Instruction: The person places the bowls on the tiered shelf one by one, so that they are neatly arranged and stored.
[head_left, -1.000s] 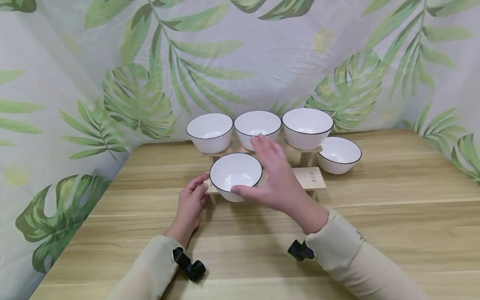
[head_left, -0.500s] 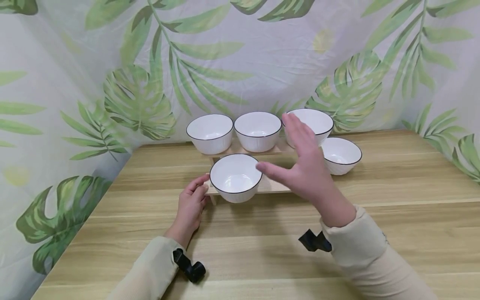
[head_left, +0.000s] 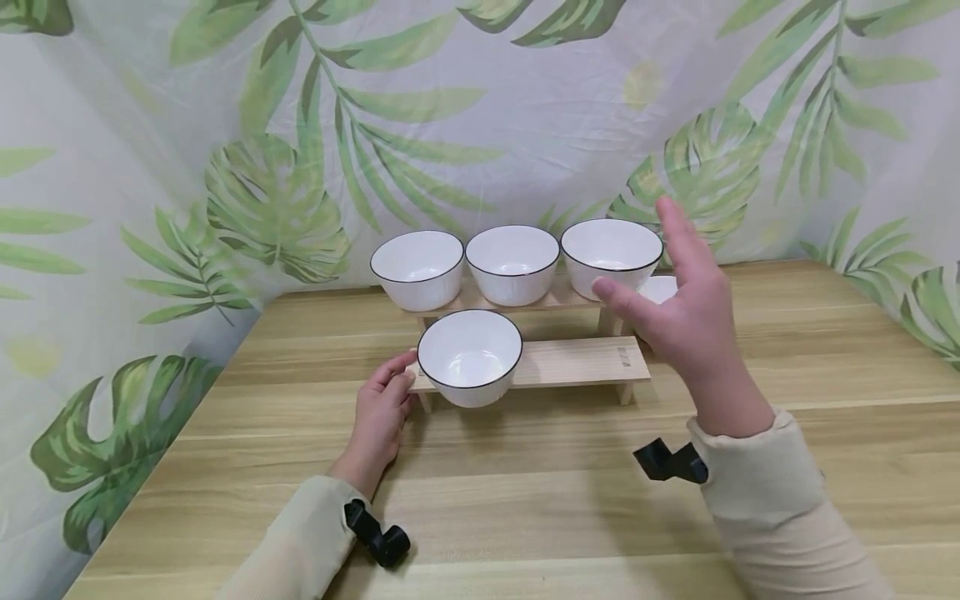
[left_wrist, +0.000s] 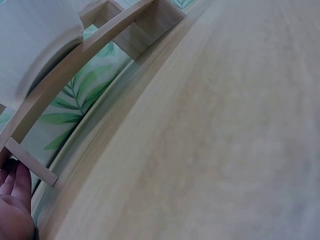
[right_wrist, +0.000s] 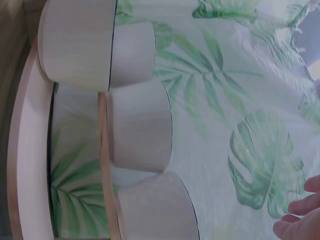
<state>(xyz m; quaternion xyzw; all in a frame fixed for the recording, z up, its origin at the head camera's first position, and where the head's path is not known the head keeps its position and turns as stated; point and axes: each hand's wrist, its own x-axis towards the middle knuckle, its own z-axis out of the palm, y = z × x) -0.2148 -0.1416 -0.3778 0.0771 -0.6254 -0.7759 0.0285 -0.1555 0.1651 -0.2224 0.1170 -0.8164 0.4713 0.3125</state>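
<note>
My left hand [head_left: 378, 417] holds the left end of a two-step wooden stand [head_left: 573, 362], its fingers at the end of the lower step. On that step, at the left, sits a white bowl [head_left: 470, 358] with a dark rim. Three matching bowls, the left one [head_left: 417, 271], the middle one [head_left: 513, 267] and the right one [head_left: 611, 246], line the upper step. My right hand [head_left: 697, 325] is raised in the air by the stand's right end, thumb and fingers spread, holding nothing. It mostly hides another white bowl [head_left: 660, 289] on the table.
The stand rests on a wood-grain table [head_left: 510, 500]. Behind it hangs a pale cloth [head_left: 540, 125] printed with green leaves. Black mounts, one on the left cuff [head_left: 375, 533] and one on the right cuff [head_left: 671, 462], stick out from the sleeves.
My right hand has let go of the bowl on the lower step and moved right, toward the bowl on the table. The left hand has stayed at the stand's end.
</note>
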